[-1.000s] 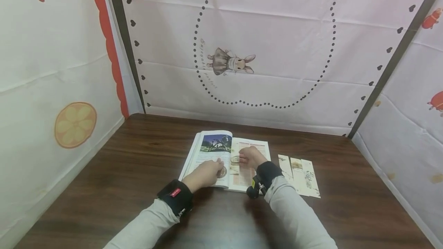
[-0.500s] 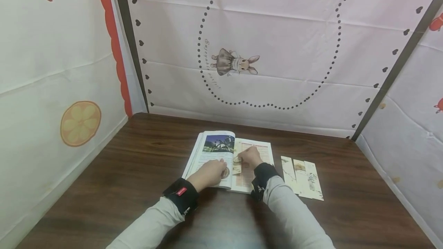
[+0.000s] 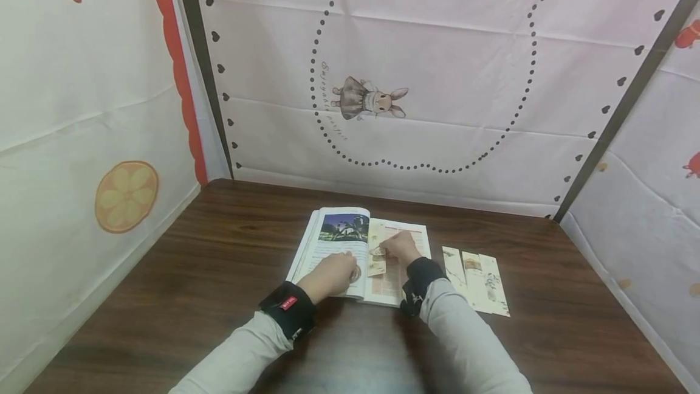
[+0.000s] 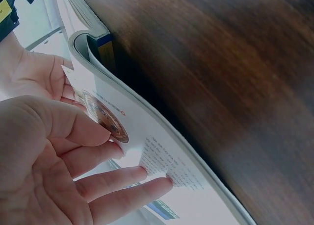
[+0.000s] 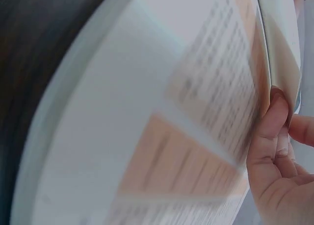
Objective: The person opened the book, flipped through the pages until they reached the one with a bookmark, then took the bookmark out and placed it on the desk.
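An open book (image 3: 385, 293) lies on the dark wooden table, its left page (image 4: 137, 161) bulging up near the spine. Against that page my left hand (image 3: 330, 273) rests its fingertips, fairly straight and spread, beside a round brown picture in the left wrist view. My right hand (image 3: 401, 247) pinches the edge of a cream paper bookmark (image 3: 376, 267) between thumb and fingers, over the right page close to the spine. The right wrist view shows the bookmark (image 5: 280, 48) standing tilted up from the page, its edge held at the fingertips.
Three similar cream bookmarks (image 3: 476, 278) with printed pictures lie side by side, overlapping a little, to the right of the book. A patterned white cloth (image 3: 437, 108) hangs behind the table (image 3: 229, 272) and at both sides.
More of the bookmark's width shows beside the spine as my right hand has shifted it slightly right. My left hand stays on the left page. The head view has shifted slightly.
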`<control>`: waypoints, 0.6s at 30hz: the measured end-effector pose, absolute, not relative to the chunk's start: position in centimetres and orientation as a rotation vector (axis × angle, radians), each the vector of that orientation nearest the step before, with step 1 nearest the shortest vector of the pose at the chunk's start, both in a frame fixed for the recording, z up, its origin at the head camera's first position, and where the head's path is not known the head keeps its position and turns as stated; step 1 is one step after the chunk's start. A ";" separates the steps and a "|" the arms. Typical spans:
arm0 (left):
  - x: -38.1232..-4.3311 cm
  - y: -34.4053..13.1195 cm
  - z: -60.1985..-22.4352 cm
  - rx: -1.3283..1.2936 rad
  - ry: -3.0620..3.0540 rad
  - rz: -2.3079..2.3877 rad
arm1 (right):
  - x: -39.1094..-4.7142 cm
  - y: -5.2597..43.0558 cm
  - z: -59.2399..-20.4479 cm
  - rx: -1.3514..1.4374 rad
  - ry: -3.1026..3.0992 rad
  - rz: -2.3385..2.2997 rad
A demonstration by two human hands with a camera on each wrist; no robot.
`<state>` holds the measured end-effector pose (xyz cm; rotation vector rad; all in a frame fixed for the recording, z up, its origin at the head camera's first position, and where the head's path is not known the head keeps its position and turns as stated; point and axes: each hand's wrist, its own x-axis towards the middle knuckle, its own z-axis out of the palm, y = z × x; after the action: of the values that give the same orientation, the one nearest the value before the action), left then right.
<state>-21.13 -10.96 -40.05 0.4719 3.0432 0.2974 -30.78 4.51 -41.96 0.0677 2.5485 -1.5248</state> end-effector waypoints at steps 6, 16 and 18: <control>-21.3 -10.6 -40.0 0.448 3.045 0.328 | -37.1 8.4 -49.1 -0.158 2.485 -1.633; -21.5 -10.7 -40.1 0.461 3.035 0.372 | -37.3 13.6 -48.6 0.095 2.408 -1.577; -21.6 -10.8 -40.1 0.459 3.030 0.383 | -37.8 15.1 -49.1 0.091 2.371 -1.576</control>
<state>-21.57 -10.82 -40.14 0.4591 3.0298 0.3826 -37.78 15.07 -49.12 0.0911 2.3706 -1.5755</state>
